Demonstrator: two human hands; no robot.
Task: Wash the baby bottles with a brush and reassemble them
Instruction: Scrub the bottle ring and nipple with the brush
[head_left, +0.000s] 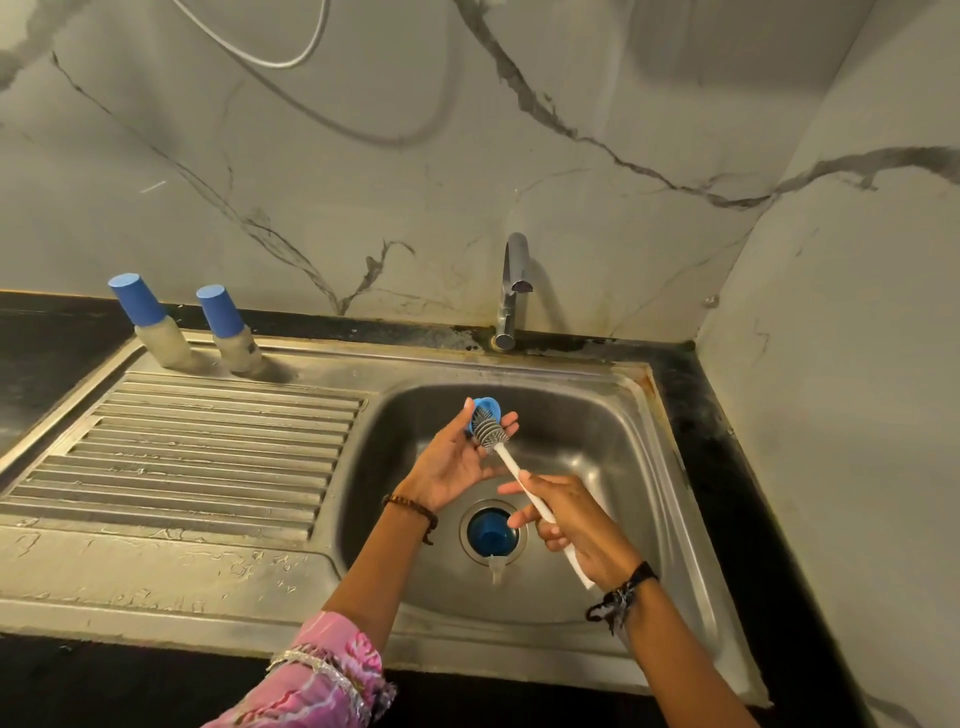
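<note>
Hands (457, 462) w/ half-hidden blue part (480, 408)

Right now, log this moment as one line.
left hand: holds blue ring | right hand: grips brush, scrubbing ring | capped bottles: on drainboard | tap: off

Two capped bottles (156, 322) (231, 330) are standing on the steel sink's (208, 561) back ledge; a blue cap (491, 527) and clear teat (496, 569) are lying in its basin.
</note>
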